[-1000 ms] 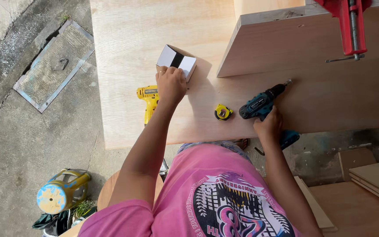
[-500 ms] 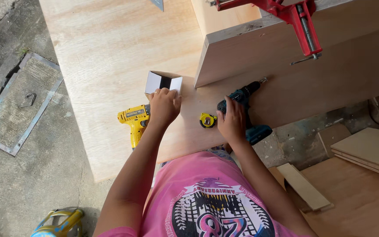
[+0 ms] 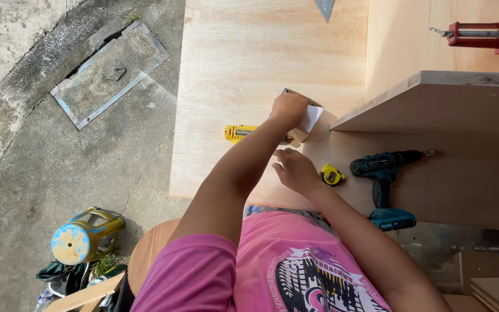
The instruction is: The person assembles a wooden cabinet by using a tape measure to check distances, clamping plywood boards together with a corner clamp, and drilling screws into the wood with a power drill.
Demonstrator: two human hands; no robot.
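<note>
Plywood sheet over concrete ground | left hand fingers grip small box | right hand fingers loosely curled

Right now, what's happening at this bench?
A person in a pink shirt leans over a plywood sheet. The left hand is on a small white box; the right hand rests empty beside a yellow tape measure. A teal cordless drill lies on the board, unheld.
</note>
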